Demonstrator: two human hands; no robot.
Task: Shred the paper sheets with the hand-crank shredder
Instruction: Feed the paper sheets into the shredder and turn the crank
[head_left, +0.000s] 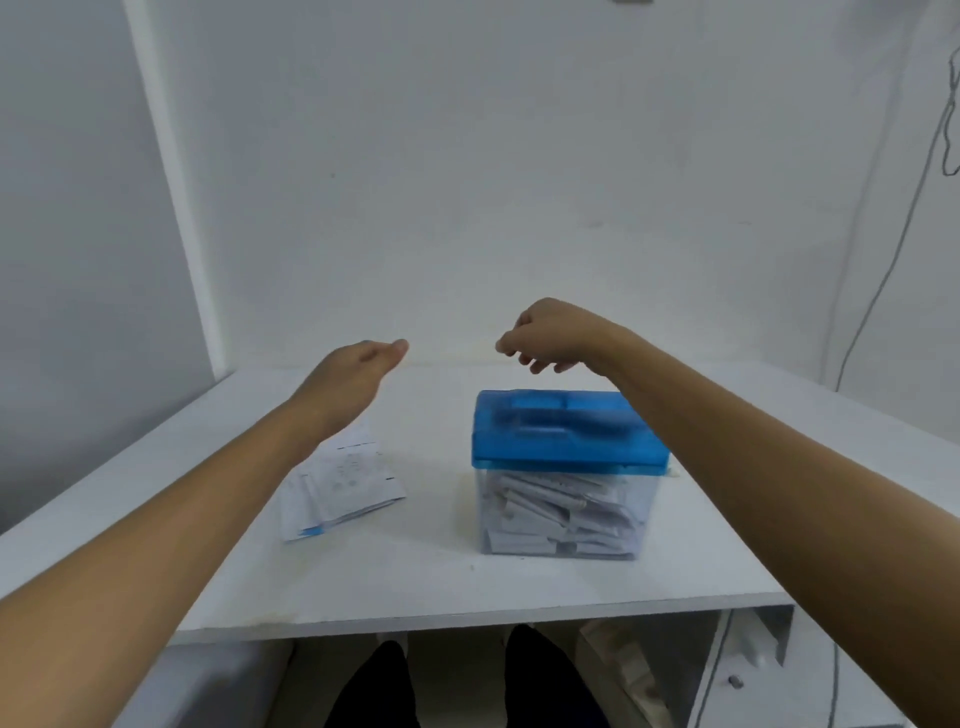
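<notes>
The hand-crank shredder (566, 431) has a blue lid on a clear bin (563, 514) packed with white paper strips. It stands right of centre on the white table (415, 577). A small stack of printed paper sheets (343, 483) lies to its left, partly under my left forearm. My left hand (358, 369) hovers above the sheets with relaxed fingers and holds nothing. My right hand (550, 332) hangs in the air beyond the shredder's lid, its fingers loosely curled and empty. The crank is not visible; my right forearm covers the shredder's right side.
White walls close in behind and to the left. A cable (893, 244) hangs down the right wall. Under the table's front edge are my dark-clothed legs (524, 680) and a cabinet door with a knob (735, 680).
</notes>
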